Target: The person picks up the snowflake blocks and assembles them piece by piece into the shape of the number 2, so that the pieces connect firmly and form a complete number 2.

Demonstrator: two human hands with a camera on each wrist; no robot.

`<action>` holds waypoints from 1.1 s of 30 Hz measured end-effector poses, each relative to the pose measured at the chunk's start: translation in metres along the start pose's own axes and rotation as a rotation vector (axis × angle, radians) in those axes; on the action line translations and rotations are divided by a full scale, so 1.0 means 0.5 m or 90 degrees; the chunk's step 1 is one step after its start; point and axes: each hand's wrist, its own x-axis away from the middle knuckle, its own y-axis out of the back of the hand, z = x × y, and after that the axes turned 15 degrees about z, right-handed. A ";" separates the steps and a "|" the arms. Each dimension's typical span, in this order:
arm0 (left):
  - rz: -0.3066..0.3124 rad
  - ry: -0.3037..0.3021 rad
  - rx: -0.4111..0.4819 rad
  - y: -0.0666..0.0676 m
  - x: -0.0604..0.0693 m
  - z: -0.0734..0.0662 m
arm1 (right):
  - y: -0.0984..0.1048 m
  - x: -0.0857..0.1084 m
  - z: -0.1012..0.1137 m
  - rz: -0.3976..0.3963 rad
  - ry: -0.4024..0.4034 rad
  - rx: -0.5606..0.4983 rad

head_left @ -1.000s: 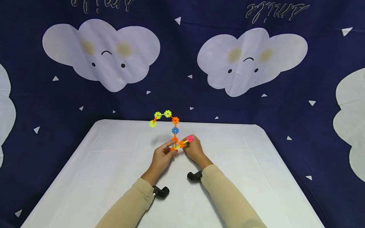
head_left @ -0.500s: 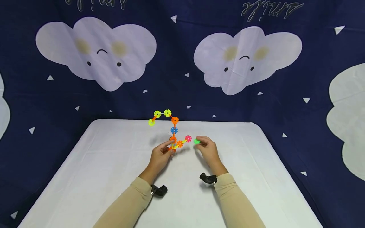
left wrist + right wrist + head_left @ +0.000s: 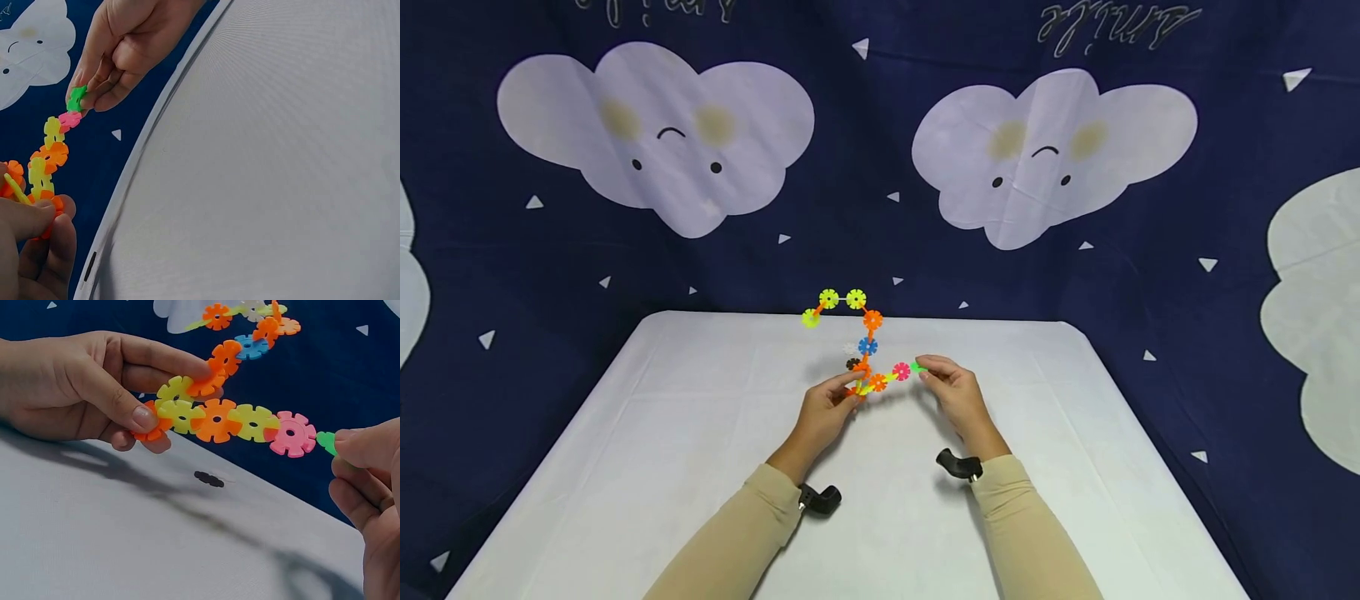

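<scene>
A chain of notched snowflake discs, mostly orange and yellow, curves up from my left hand (image 3: 822, 417). My left thumb and fingers pinch an orange disc (image 3: 149, 425) at its bend. One arm of the chain rises past a blue disc (image 3: 867, 347) to yellow discs (image 3: 856, 299). The shorter arm runs right through orange and yellow discs to a pink disc (image 3: 292, 434). Between my right hand's (image 3: 958, 393) thumb and fingers is a green disc (image 3: 326, 442), its edge right by the pink one. Whether the two interlock I cannot tell. Fingers hide most of the green disc.
On the white table (image 3: 700, 467) behind the left hand lie a black disc (image 3: 209, 479) and a pale disc (image 3: 848, 348). A dark blue cloth with clouds (image 3: 655, 137) hangs beyond the table's far edge. Black wrist cameras (image 3: 822, 501) are strapped on both forearms.
My right hand moved right from behind the pink disc, bringing the green disc into view. Since then the chain has shifted slightly right, narrowing the pink-green gap, and uncovering the black and pale discs.
</scene>
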 end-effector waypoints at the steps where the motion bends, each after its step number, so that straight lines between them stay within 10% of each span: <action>1: -0.001 0.002 -0.002 0.000 0.000 0.000 | 0.000 0.000 0.001 0.003 0.001 0.002; 33: 0.021 0.021 -0.117 0.002 0.003 0.002 | 0.016 0.007 -0.004 0.074 -0.072 0.061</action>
